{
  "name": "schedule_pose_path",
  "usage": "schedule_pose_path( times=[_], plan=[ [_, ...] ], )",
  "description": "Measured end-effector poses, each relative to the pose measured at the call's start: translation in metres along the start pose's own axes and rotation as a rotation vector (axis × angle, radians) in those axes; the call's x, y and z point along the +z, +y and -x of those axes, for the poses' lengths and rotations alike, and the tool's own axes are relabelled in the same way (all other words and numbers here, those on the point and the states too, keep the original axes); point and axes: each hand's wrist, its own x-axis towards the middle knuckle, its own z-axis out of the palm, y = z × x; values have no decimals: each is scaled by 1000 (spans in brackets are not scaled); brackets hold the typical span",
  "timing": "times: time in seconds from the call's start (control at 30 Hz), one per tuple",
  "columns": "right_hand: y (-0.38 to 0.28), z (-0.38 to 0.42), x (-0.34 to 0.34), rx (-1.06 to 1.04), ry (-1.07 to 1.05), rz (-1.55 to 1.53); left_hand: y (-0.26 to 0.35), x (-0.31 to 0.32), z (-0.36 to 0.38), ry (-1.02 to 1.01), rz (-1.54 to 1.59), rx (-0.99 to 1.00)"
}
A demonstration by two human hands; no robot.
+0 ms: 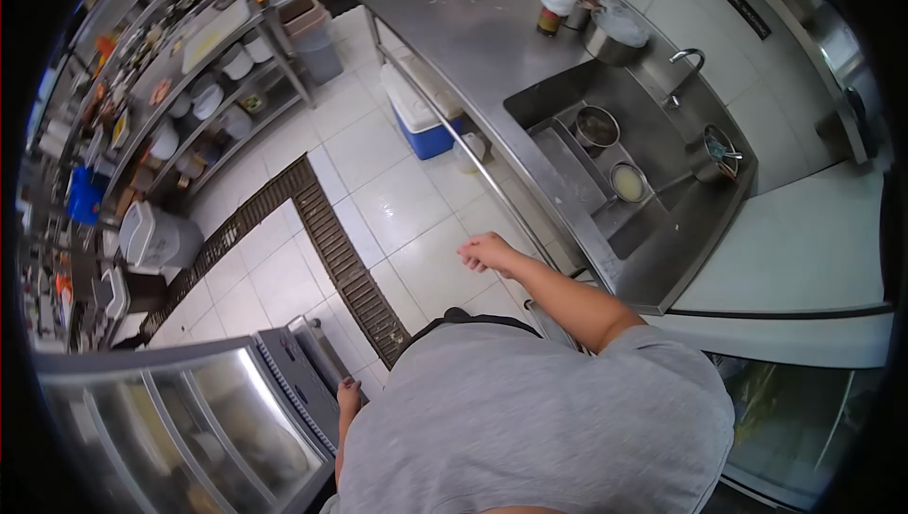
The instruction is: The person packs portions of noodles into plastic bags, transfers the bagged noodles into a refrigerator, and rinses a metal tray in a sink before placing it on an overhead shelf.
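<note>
My right hand [488, 254] is held out in front of my body, over the tiled floor. Its fingers bend loosely and nothing shows between them. Nearest to it is the front edge of the steel sink counter [445, 32], just to the right. Low on the left, my left hand [349, 392] hangs by my side with its fingers folded in; I see nothing in it. Close beside it stands a grey appliance with clear panels [293, 372]. I cannot make out whether the left hand touches it.
The sink [662, 202] holds a pot [598, 126] and a small pan of cloudy liquid [628, 181]. A metal drain grate [345, 259] crosses the floor. A blue-and-white cooler [421, 126] sits under the counter. Shelves [218, 55] and bins [161, 235] line the left.
</note>
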Motion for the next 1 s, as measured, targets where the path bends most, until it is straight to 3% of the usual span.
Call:
schedule_pose_path(
  times=[0.03,0.07,0.17,0.2,0.3,0.4,0.43,0.5,0.53,0.57,0.6,0.63,0.67,0.77,0.8,0.9,0.93,1.0],
  plan=[
    [-16,-11,-7,-36,20,-14,19,0,-9,-53,43,13],
    [-32,-22,-12,-75,38,-27,36,2,-14,25,-113,-17],
    [-76,-55,-22,-160,95,-136,46,-4,-58,-168,-523,8],
    [-88,-66,-26,-160,107,-119,65,-11,-73,-331,-599,480],
    [-102,-95,-37,-175,176,-57,115,-32,-130,-81,-502,20],
    [-103,-121,-55,-292,376,100,176,-43,-232,-318,-1023,396],
    [-102,-128,-64,-357,496,194,219,-35,-254,-393,-1176,540],
    [-112,-144,-82,-421,689,303,327,-13,-285,-260,-702,471],
    [-127,-145,-87,-413,758,312,381,8,-310,-211,-738,468],
    [-140,-150,-93,-407,824,321,471,25,-276,-142,-571,461],
    [-150,-159,-98,-414,878,387,504,46,-321,-200,-410,618],
    [-160,-172,-105,-425,925,455,556,66,-351,-288,-642,854],
    [-169,-186,-114,-447,961,531,624,86,-326,-113,-585,804],
    [-205,-244,-146,-444,1036,508,765,131,-318,11,-496,1107],
    [-221,-263,-157,-294,1014,555,800,146,-329,32,-470,1167],
    [-253,-314,-184,-312,1195,704,893,170,-337,61,-589,1251],
    [-260,-328,-191,-200,1108,698,918,178,-342,73,-662,1235],
    [-267,-344,-191,-167,1150,735,964,187,-362,31,-784,1208]
  ],
)
